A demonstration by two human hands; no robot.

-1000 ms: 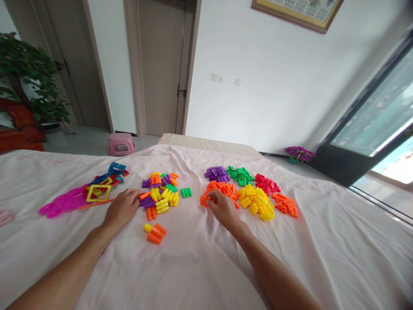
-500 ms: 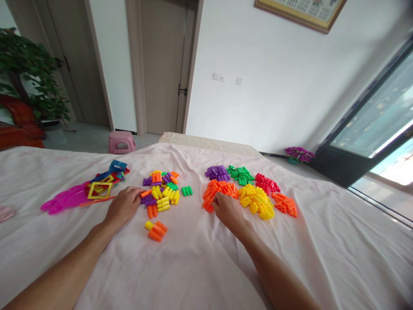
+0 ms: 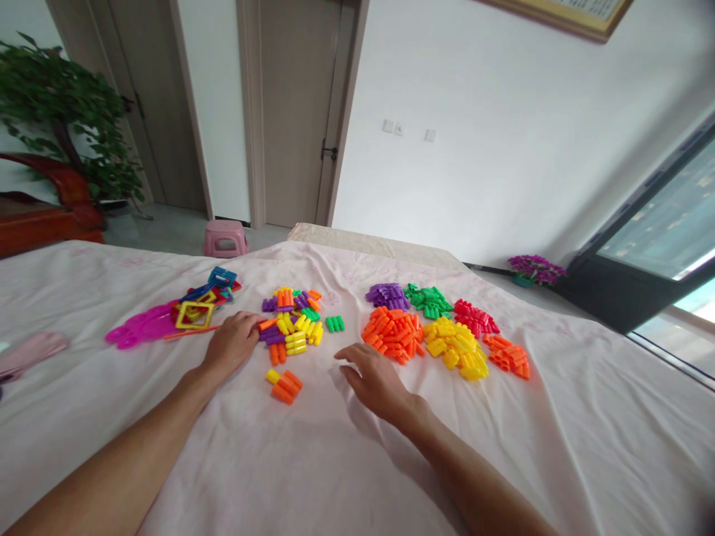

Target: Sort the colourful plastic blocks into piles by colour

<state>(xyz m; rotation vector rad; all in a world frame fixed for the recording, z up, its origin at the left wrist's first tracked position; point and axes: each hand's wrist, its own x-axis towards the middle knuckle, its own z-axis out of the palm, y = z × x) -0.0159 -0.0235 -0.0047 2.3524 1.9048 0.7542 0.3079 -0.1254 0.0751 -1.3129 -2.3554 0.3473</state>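
Note:
My left hand [image 3: 235,341] rests at the left side of a heap of mixed plastic building blocks [image 3: 296,336], its fingers closed at the end of an orange tube-shaped block [image 3: 267,324]. My right hand [image 3: 375,378] hangs over the cloth with thumb and fingers apart and nothing seen between them. Just beyond it lies a pile of orange blocks [image 3: 394,333]. A small joined cluster of orange and yellow blocks [image 3: 286,386] lies on the cloth between my hands. A green joined piece [image 3: 336,324] sits right of the mixed heap.
Purple [image 3: 387,296], green [image 3: 427,301], red [image 3: 476,318] and yellow [image 3: 456,348] block piles stand at the right, with more orange blocks [image 3: 507,356]. Flat frames [image 3: 194,315] and a magenta plastic piece [image 3: 142,325] lie left on the pale cloth [image 3: 313,476].
My right hand has drawn back from the orange pile toward the left and me, its fingers parting. My left hand stays beside the mixed heap. The view has swung slightly left.

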